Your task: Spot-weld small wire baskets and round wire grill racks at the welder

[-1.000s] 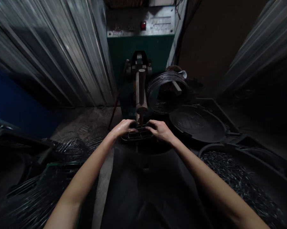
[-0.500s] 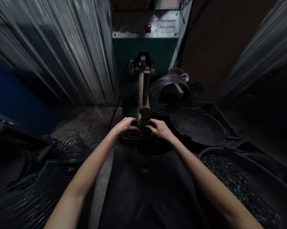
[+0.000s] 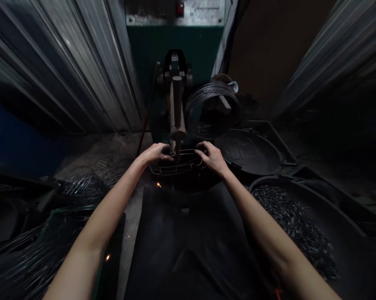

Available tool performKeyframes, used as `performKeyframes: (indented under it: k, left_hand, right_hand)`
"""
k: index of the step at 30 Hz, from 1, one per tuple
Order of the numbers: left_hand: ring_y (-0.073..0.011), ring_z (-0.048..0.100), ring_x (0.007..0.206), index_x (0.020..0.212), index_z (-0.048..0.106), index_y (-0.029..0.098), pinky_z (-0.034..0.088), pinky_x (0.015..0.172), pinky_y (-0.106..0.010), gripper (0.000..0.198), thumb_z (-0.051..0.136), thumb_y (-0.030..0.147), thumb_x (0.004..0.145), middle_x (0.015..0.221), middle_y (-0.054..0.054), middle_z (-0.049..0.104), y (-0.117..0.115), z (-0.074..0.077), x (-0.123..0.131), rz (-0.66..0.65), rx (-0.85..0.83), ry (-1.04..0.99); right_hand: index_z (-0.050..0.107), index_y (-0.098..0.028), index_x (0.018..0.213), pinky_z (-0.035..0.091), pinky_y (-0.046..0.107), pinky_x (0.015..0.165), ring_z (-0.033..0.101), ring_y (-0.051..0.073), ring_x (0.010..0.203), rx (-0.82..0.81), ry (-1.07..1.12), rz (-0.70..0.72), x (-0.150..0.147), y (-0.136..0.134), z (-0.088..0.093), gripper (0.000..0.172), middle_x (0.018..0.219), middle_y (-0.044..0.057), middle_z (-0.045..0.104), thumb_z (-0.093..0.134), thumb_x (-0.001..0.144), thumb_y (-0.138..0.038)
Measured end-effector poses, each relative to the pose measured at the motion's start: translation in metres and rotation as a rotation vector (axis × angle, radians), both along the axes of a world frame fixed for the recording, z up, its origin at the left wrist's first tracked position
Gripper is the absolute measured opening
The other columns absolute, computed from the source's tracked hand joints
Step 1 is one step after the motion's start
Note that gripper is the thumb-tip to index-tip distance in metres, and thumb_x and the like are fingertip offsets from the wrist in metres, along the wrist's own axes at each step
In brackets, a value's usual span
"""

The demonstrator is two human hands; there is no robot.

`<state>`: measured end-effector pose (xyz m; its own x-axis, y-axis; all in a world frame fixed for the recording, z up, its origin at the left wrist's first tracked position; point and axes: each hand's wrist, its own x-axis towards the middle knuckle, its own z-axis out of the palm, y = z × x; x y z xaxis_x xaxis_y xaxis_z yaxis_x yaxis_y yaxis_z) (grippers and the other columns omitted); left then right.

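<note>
Both the left hand [image 3: 158, 153] and right hand [image 3: 212, 156] appear to pinch the far rim of an oval wire frame [image 3: 175, 167] lying between them, long axis crosswise, left fingertips nearer the welding machine's electrode [image 3: 178, 147].

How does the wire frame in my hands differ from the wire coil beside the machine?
The wire frame is an open shape with cross wires; the wire coil is a thick bundle of strands. The left hand and right hand hold the wire frame, while neither touches the wire coil. The wire frame looks nearly level; the wire coil stands more on edge. Both are rounded and of thin wire.
</note>
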<state>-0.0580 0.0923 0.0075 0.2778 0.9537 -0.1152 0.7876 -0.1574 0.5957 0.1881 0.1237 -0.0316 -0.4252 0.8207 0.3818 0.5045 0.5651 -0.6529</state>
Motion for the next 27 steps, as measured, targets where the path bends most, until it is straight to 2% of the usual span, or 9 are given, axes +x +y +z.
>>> performKeyframes:
  k: [6, 8, 11, 14, 16, 19, 21, 24, 27]
  left_hand:
    - [-0.0175, 0.056, 0.079, 0.087, 0.061, 0.014, 0.041, 0.067, -0.024, 0.041, 0.067, 0.048, 0.065, 0.082, -0.002, 0.064, -0.003, -0.011, -0.004, -0.033, -0.068, -0.206]
    - [-0.0169, 0.056, 0.078, 0.086, 0.06, 0.014, 0.042, 0.067, -0.024, 0.042, 0.067, 0.049, 0.064, 0.081, -0.002, 0.063, -0.005, -0.018, -0.01, -0.038, -0.082, -0.289]
    - [-0.0168, 0.056, 0.077, 0.083, 0.06, 0.013, 0.043, 0.068, -0.025, 0.042, 0.069, 0.049, 0.063, 0.078, -0.001, 0.062, -0.011, -0.024, -0.025, -0.041, -0.114, -0.305]
    - [-0.0194, 0.058, 0.085, 0.092, 0.061, 0.014, 0.046, 0.076, -0.028, 0.045, 0.065, 0.052, 0.067, 0.087, -0.004, 0.064, -0.02, -0.018, -0.038, -0.022, -0.093, -0.238]
    - [-0.0215, 0.058, 0.094, 0.105, 0.06, 0.016, 0.046, 0.083, -0.031, 0.051, 0.064, 0.053, 0.07, 0.1, -0.006, 0.063, -0.026, -0.011, -0.038, 0.027, 0.039, -0.11]
    - [-0.0232, 0.056, 0.101, 0.118, 0.056, 0.018, 0.044, 0.089, -0.033, 0.056, 0.065, 0.049, 0.072, 0.109, -0.009, 0.06, -0.03, -0.004, -0.02, 0.051, 0.271, 0.128]
    - [-0.0236, 0.058, 0.099, 0.117, 0.057, 0.016, 0.045, 0.088, -0.033, 0.05, 0.066, 0.041, 0.075, 0.106, -0.01, 0.061, -0.028, -0.005, -0.003, 0.009, 0.321, 0.246]
    - [-0.0216, 0.06, 0.094, 0.107, 0.061, 0.014, 0.046, 0.083, -0.029, 0.03, 0.061, 0.025, 0.079, 0.099, -0.009, 0.065, -0.022, -0.009, 0.014, -0.04, 0.306, 0.278]
    - [-0.0199, 0.061, 0.092, 0.103, 0.062, 0.015, 0.046, 0.081, -0.027, 0.025, 0.06, 0.018, 0.078, 0.098, -0.008, 0.067, -0.019, -0.013, 0.015, -0.049, 0.304, 0.232]
  right_hand:
    - [0.051, -0.022, 0.105, 0.044, 0.031, 0.081, 0.059, 0.019, 0.092, -0.165, -0.038, 0.057, 0.024, 0.002, -0.008, 0.024, 0.098, 0.004, 0.063, 0.058, 0.083, -0.031]
    - [0.05, -0.021, 0.105, 0.044, 0.03, 0.078, 0.059, 0.019, 0.089, -0.195, -0.023, 0.037, 0.023, 0.002, -0.007, 0.027, 0.096, 0.003, 0.063, 0.059, 0.083, -0.033]
    - [0.053, -0.02, 0.097, 0.044, 0.028, 0.072, 0.059, 0.018, 0.079, -0.234, -0.027, 0.04, 0.018, 0.0, -0.003, 0.019, 0.087, 0.002, 0.063, 0.058, 0.084, -0.033]
    - [0.058, -0.02, 0.087, 0.042, 0.025, 0.07, 0.059, 0.016, 0.076, -0.186, -0.058, 0.141, 0.009, -0.003, 0.001, 0.008, 0.082, 0.001, 0.064, 0.056, 0.086, -0.027]
    - [0.061, -0.019, 0.086, 0.04, 0.024, 0.07, 0.059, 0.015, 0.077, -0.089, -0.078, 0.147, -0.001, -0.007, 0.003, 0.007, 0.084, 0.001, 0.064, 0.056, 0.087, -0.023]
    - [0.063, -0.02, 0.089, 0.038, 0.024, 0.066, 0.057, 0.015, 0.075, 0.052, -0.154, 0.07, -0.017, -0.015, 0.005, 0.007, 0.084, 0.002, 0.063, 0.057, 0.087, -0.023]
    - [0.064, -0.02, 0.092, 0.037, 0.023, 0.062, 0.057, 0.015, 0.073, 0.094, -0.203, 0.049, -0.024, -0.02, 0.004, 0.009, 0.083, 0.002, 0.062, 0.057, 0.088, -0.024]
    - [0.065, -0.022, 0.097, 0.037, 0.023, 0.061, 0.057, 0.015, 0.074, 0.053, -0.221, 0.058, -0.03, -0.025, 0.004, 0.013, 0.083, 0.002, 0.061, 0.058, 0.088, -0.028]
    - [0.065, -0.024, 0.098, 0.037, 0.022, 0.061, 0.057, 0.014, 0.074, -0.051, -0.233, 0.066, -0.031, -0.025, 0.007, 0.017, 0.085, 0.0, 0.063, 0.062, 0.084, -0.034]
